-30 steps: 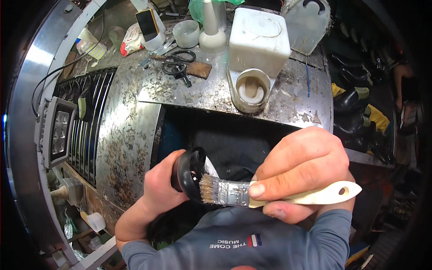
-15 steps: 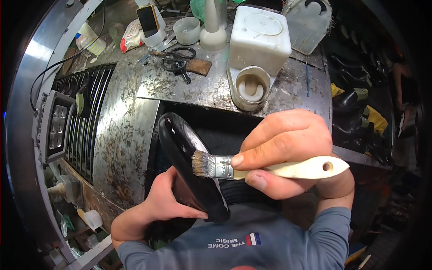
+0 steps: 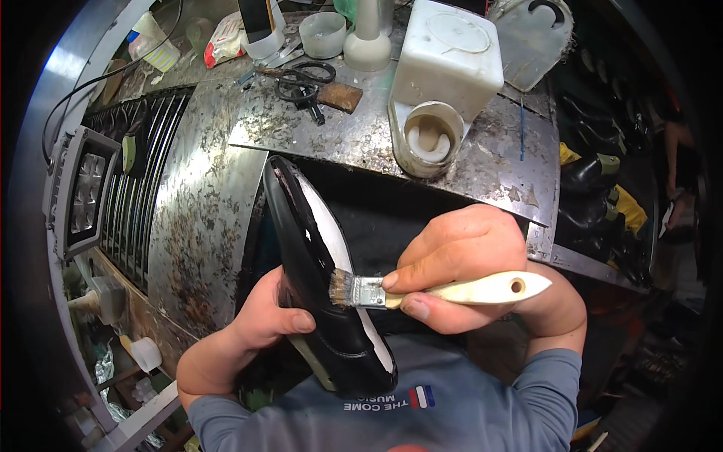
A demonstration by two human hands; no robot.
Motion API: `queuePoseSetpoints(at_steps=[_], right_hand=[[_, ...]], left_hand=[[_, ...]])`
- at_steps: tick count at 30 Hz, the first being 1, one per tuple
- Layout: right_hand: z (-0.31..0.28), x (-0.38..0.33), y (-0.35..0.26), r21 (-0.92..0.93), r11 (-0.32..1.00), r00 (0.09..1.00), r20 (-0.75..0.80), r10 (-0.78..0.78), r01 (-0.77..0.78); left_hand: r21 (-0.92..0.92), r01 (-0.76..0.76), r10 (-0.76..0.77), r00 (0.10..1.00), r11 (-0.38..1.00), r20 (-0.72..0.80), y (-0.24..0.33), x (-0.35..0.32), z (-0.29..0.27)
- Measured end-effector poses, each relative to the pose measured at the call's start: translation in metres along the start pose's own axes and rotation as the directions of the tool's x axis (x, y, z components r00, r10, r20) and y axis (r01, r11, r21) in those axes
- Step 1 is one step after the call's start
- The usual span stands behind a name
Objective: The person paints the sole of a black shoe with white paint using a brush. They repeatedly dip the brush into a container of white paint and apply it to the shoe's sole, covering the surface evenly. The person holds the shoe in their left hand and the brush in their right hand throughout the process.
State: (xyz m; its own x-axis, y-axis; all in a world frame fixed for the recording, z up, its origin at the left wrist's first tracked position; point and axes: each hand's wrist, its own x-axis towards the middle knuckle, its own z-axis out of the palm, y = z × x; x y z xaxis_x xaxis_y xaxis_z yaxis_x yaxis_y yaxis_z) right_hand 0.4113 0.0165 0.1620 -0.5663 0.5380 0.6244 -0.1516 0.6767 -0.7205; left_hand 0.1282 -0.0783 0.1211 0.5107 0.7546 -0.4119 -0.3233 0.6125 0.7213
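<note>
My left hand (image 3: 265, 318) grips a black shoe (image 3: 312, 260) from below and holds it tilted, its pale insole side facing right. My right hand (image 3: 459, 267) holds a small paintbrush (image 3: 429, 290) with a cream handle and metal ferrule. The bristles touch the shoe's edge near its middle. Both hands are in front of my chest, just below the worn metal worktop (image 3: 361, 135).
On the worktop stand a round tub of white paste (image 3: 428, 135), a white plastic canister (image 3: 446, 56), scissors (image 3: 300, 79), a small bowl (image 3: 322, 34) and a clear jug (image 3: 527, 38). A metal grille (image 3: 124, 188) lies at left. Dark shoes (image 3: 595, 196) are stacked at right.
My left hand has turned and raised the shoe so it stands long and tilted. The brush has shifted left from the shoe's end onto its side edge.
</note>
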Motion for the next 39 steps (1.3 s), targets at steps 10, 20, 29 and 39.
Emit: queuePoseSetpoints(at_steps=[10, 20, 29, 39], right_hand=[[0.011, -0.015, -0.007, 0.153, 0.986, 0.997, 0.041, 0.058, -0.064], [-0.067, -0.008, 0.024, -0.421, 0.815, 0.911, -0.286, 0.297, -0.398], [-0.070, -0.028, 0.074, -0.761, 0.561, 0.945, -0.236, 0.228, -0.325], [-0.066, -0.034, 0.065, -0.687, 0.657, 0.949, -0.254, 0.185, -0.312]], left_hand=[[-0.093, -0.030, 0.023, 0.997, 0.995, -0.068, -0.002, -0.001, -0.003], [-0.063, -0.091, 0.082, 0.988, 0.994, -0.134, -0.016, -0.009, -0.014], [0.014, -0.109, 0.110, 0.981, 0.994, -0.161, -0.012, -0.007, -0.008], [0.026, -0.181, 0.183, 0.966, 0.983, -0.184, -0.008, -0.009, -0.007]])
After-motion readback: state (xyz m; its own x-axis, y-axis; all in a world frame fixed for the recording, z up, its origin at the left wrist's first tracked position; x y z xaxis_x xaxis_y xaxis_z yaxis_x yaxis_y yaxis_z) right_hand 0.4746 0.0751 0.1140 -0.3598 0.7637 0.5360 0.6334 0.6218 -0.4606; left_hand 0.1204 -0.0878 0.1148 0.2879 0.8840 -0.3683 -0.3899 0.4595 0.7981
